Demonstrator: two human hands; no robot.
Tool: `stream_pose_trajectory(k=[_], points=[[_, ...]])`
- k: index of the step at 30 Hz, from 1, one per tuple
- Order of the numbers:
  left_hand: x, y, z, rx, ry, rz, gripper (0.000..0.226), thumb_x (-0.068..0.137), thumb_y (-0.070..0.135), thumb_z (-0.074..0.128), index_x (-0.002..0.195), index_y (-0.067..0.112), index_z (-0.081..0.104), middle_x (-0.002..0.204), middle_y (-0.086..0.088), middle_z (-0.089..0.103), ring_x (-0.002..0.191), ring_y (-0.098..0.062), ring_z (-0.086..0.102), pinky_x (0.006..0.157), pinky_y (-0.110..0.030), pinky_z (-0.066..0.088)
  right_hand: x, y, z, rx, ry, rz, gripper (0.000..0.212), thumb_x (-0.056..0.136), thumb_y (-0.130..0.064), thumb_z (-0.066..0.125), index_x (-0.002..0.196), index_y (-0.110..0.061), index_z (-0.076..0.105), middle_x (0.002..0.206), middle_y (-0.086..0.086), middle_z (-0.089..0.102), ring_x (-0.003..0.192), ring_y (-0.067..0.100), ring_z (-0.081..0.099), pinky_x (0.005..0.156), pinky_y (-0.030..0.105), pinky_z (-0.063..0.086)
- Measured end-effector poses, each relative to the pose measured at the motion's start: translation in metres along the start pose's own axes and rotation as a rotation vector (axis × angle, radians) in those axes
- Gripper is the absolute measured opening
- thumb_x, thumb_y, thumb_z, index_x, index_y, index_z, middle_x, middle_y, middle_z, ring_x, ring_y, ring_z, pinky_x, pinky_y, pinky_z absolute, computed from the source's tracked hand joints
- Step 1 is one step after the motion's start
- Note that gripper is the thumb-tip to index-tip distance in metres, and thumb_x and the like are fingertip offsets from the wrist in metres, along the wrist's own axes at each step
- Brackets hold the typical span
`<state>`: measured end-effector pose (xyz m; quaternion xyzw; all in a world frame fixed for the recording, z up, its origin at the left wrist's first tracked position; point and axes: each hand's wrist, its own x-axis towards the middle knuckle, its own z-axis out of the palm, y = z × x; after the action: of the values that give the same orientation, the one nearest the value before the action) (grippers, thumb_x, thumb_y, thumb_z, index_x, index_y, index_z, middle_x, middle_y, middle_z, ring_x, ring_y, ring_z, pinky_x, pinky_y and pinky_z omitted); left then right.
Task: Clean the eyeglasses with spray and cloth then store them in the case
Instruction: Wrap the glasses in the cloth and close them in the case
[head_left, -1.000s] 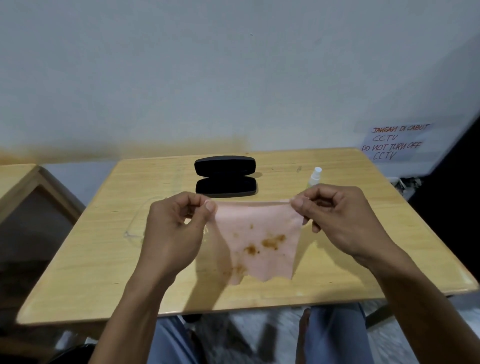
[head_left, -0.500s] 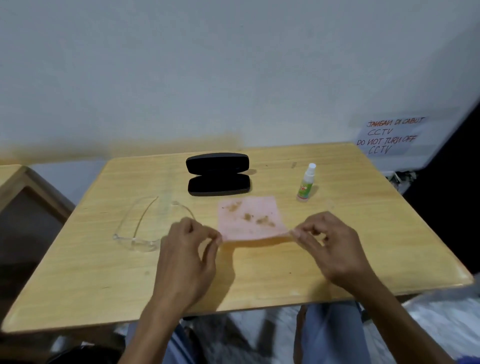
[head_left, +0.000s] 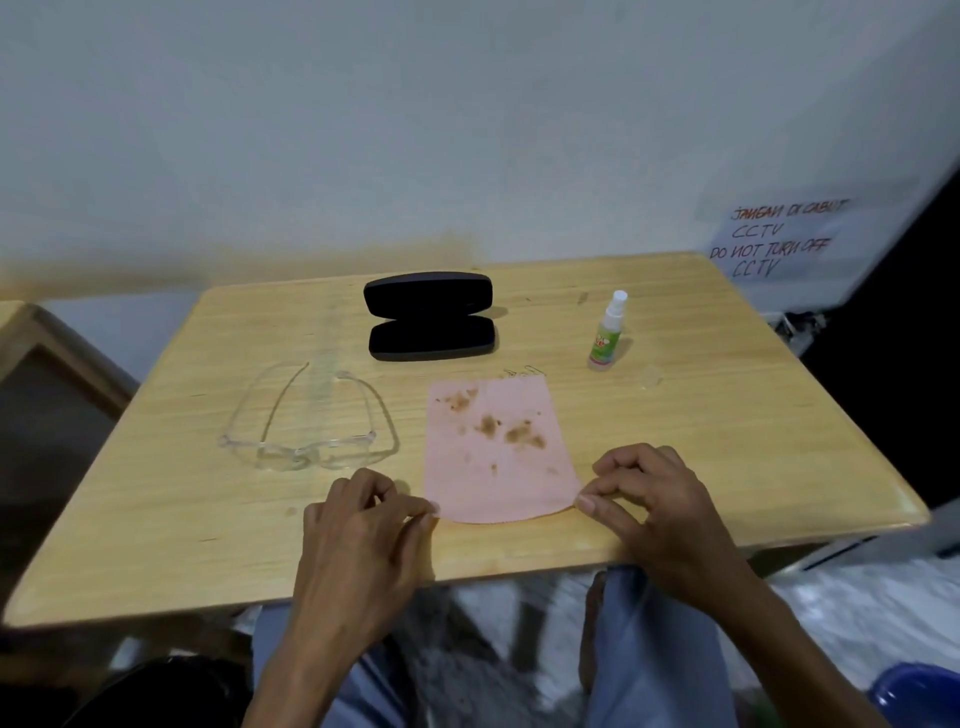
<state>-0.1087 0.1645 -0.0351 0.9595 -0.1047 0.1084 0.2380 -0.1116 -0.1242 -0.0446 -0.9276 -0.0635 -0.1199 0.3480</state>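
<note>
A pink cloth (head_left: 498, 457) with brown stains lies flat on the wooden table (head_left: 727, 441). My left hand (head_left: 363, 530) pinches its near left corner, and my right hand (head_left: 649, 499) pinches its near right corner. Clear-framed eyeglasses (head_left: 306, 441) rest on the table left of the cloth, temples unfolded and pointing away from me. Behind the cloth a black glasses case (head_left: 430, 317) lies open. A small spray bottle (head_left: 607, 332) with a white nozzle and green label stands upright at the back right.
A small clear cap (head_left: 649, 376) lies just right of the bottle. The white wall behind the table carries a handwritten paper notice (head_left: 779, 239). Another wooden table (head_left: 57, 358) stands at the left. My knees show below the table's front edge.
My hands brought the hanging cloth down and spread it flat on the table, then drew its near edge toward me. The eyeglasses, hidden behind my left hand before, are in plain sight.
</note>
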Motion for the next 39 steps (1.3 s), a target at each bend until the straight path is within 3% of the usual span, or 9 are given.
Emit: stream_pose_trajectory(k=[6,9,12,17,20,23,27,31,39], points=[[-0.009,0.002,-0.008,-0.133,0.011,-0.042,0.029,0.085,0.055,0.051,0.097,0.042,0.073,0.090,0.016,0.051,0.089,-0.011,0.055,0.075,-0.038,0.034,-0.002,-0.004,-0.002,0.045,0.053,0.004,0.026,0.077,-0.052,0.070,0.086,-0.029,0.078,0.096,-0.017,0.065,0.095,0.007,0.058,0.077,0.025,0.047],[-0.009,0.001,-0.022,-0.228,0.147,-0.064,0.030,0.081,0.051,0.059,0.098,0.034,0.076,0.086,0.011,0.056,0.079,-0.010,0.058,0.069,-0.038,0.043,0.003,-0.019,0.002,0.051,0.116,0.020,0.013,0.077,-0.040,0.080,0.085,-0.030,0.076,0.094,-0.018,0.065,0.095,0.003,0.058,0.078,0.017,0.046],[-0.003,-0.006,-0.041,-0.197,0.347,-0.150,0.025,0.081,0.039,0.067,0.095,0.021,0.078,0.081,0.004,0.060,0.071,-0.015,0.058,0.063,-0.036,0.049,0.018,-0.043,0.013,0.113,0.158,0.007,0.007,0.081,-0.028,0.082,0.082,-0.028,0.075,0.090,-0.016,0.067,0.091,0.008,0.062,0.076,0.026,0.049],[0.030,-0.046,-0.075,-0.096,0.476,-0.496,0.030,0.089,0.041,0.065,0.105,0.019,0.075,0.090,-0.006,0.070,0.084,-0.024,0.063,0.084,-0.042,0.052,0.064,-0.103,0.040,0.281,-0.073,0.124,0.012,0.089,-0.036,0.072,0.089,-0.025,0.078,0.086,-0.017,0.071,0.078,-0.010,0.060,0.068,0.005,0.042],[0.052,-0.079,-0.087,-0.152,0.354,-0.692,0.040,0.086,0.053,0.060,0.109,0.023,0.074,0.102,-0.008,0.074,0.102,-0.032,0.065,0.096,-0.057,0.049,0.096,-0.131,0.065,0.365,-0.164,0.201,0.020,0.090,-0.040,0.071,0.089,-0.021,0.078,0.085,-0.011,0.075,0.082,0.000,0.066,0.076,0.022,0.054],[0.067,-0.094,-0.093,-0.250,0.173,-0.775,0.042,0.086,0.054,0.063,0.107,0.020,0.075,0.104,-0.008,0.073,0.105,-0.033,0.063,0.094,-0.052,0.051,0.120,-0.142,0.089,0.303,-0.217,0.296,0.034,0.088,-0.047,0.070,0.079,-0.015,0.078,0.080,-0.003,0.077,0.082,0.016,0.070,0.081,0.040,0.060],[0.071,-0.101,-0.088,-0.373,0.144,-0.746,0.030,0.086,0.040,0.070,0.099,0.014,0.079,0.096,-0.005,0.076,0.096,-0.024,0.066,0.077,-0.034,0.050,0.126,-0.143,0.104,0.291,-0.307,0.369,0.046,0.088,-0.049,0.068,0.081,-0.005,0.077,0.087,0.011,0.078,0.087,0.025,0.072,0.085,0.044,0.059],[0.068,-0.098,-0.089,-0.502,0.183,-0.730,0.016,0.086,0.031,0.073,0.094,0.017,0.078,0.085,0.006,0.071,0.091,-0.016,0.064,0.070,-0.030,0.044,0.122,-0.148,0.099,0.470,-0.348,0.383,0.029,0.089,-0.037,0.072,0.078,-0.011,0.078,0.082,0.004,0.078,0.085,0.018,0.073,0.088,0.042,0.059],[0.050,-0.041,-0.080,-0.590,0.193,-0.428,0.004,0.082,0.024,0.077,0.081,0.027,0.077,0.075,0.009,0.075,0.075,-0.009,0.066,0.067,-0.028,0.051,0.091,-0.117,0.017,0.444,-0.156,0.136,0.007,0.085,-0.022,0.078,0.091,-0.022,0.075,0.081,-0.003,0.073,0.071,0.007,0.066,0.067,0.019,0.055]])
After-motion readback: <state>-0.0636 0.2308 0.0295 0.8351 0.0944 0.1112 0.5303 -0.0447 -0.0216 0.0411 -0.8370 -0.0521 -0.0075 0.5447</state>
